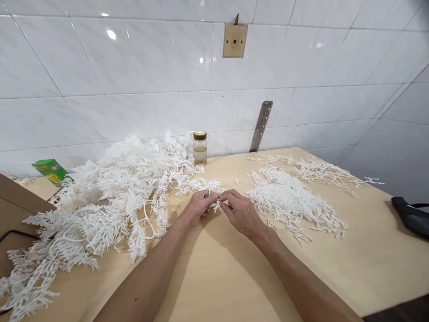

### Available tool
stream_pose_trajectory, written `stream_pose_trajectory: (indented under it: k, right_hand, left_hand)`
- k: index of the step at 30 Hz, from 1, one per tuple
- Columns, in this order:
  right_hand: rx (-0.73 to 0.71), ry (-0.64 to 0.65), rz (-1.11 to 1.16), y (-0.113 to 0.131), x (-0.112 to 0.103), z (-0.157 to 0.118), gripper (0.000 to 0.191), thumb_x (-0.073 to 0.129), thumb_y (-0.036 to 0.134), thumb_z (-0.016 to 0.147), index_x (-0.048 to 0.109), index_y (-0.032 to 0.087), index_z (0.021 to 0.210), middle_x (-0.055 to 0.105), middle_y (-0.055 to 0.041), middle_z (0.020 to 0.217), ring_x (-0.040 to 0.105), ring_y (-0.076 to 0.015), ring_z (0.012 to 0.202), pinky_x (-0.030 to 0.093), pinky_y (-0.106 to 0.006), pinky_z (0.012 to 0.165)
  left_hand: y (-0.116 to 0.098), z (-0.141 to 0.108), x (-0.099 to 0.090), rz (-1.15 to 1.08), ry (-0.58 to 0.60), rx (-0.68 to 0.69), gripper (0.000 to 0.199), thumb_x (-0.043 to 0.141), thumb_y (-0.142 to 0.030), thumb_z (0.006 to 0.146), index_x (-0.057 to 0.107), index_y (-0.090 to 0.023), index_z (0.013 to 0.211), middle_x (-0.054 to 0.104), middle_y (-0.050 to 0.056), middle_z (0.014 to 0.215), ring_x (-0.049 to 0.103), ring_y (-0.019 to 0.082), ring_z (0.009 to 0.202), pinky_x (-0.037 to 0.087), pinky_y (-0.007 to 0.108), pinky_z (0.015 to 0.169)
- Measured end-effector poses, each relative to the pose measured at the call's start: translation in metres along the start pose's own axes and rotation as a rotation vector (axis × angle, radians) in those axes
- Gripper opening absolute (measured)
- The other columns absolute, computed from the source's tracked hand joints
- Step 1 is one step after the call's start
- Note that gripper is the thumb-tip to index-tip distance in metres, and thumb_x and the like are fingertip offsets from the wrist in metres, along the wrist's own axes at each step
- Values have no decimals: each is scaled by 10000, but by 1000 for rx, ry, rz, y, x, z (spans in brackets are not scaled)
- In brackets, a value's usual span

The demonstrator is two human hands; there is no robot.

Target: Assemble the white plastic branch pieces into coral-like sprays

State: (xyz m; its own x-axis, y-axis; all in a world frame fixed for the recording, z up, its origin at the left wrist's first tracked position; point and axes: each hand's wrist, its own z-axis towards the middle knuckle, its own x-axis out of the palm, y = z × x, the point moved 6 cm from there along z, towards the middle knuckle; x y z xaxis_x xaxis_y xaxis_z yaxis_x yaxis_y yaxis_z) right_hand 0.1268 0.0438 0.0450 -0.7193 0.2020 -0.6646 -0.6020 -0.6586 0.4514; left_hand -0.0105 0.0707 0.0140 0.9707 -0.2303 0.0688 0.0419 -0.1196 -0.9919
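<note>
My left hand (200, 206) is closed around a white plastic branch (206, 183) with feathery tips, at the middle of the table. Beside it, my right hand (238, 209) pinches at the tip of the same branch; the fingertips of both hands nearly meet. To the left spreads a large heap of white feathery plastic branches (114, 192). On the right lies a pile of small loose white sprigs (288, 197), close to my right hand. Behind that pile, bare white stems (321, 172) lie in a loose tangle.
A jar with a dark lid (200, 150) stands at the back. A metal strip (261, 126) leans against the tiled wall (161, 58). A green box (52, 171) and a brown panel (20, 210) are at left. A black object (410, 217) sits at the table's right edge.
</note>
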Motion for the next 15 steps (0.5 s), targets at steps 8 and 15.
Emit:
stream_pose_trajectory:
  k: [8,15]
  right_hand:
    - [33,37,36,1,1,0,107,483,198,941,575,207,886,639,-46,938,585,-137,684,448,-267,652]
    - [58,44,-92,-2,16,-3,99,457,153,887,493,208,812,562,-38,827,536,-156,675,400,-269,606]
  left_hand:
    - [-5,-3,2,-6,50,6,440,750,-564,673,562,-167,696,389,-58,558,308,57,468,135,212,419]
    - [5,4,2,30,-48,52,335,740,-456,669,573,-169,716,447,-59,551,336,67,477,236,210,447]
